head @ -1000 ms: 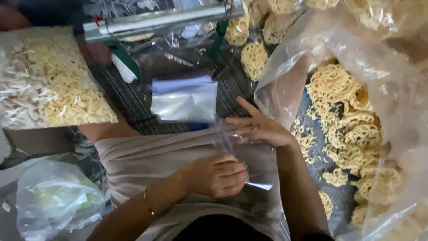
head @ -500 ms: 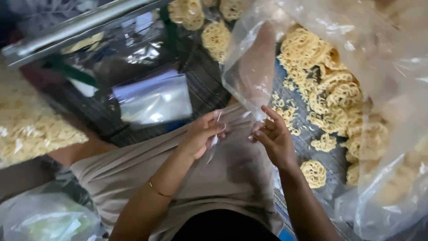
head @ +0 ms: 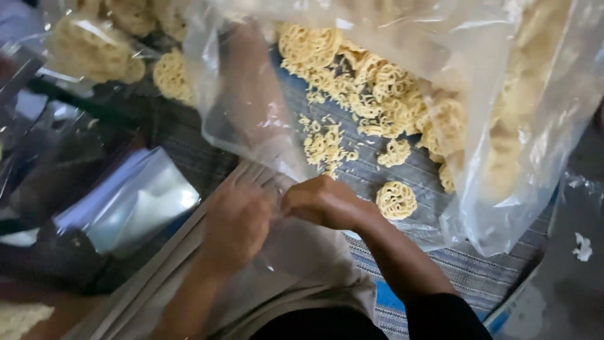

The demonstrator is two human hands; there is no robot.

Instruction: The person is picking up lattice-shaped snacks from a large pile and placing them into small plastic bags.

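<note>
I see my left hand (head: 234, 225) and right hand (head: 322, 203) close together over my lap, fingers curled and pinching a small clear bag (head: 296, 249); round yellow snacks (head: 396, 199) lie on the striped woven mat (head: 465, 271); a big plastic sack (head: 503, 126) sits beside them.

Both hands meet low at the centre, close above the lap. The left hand (head: 236, 223) shows its back, fingers curled under in a loose fist; the right hand (head: 321, 203) lies knuckles up just beside it, fingertips pinched toward the left. Both forearms angle in from below, the right in a dark sleeve
</note>
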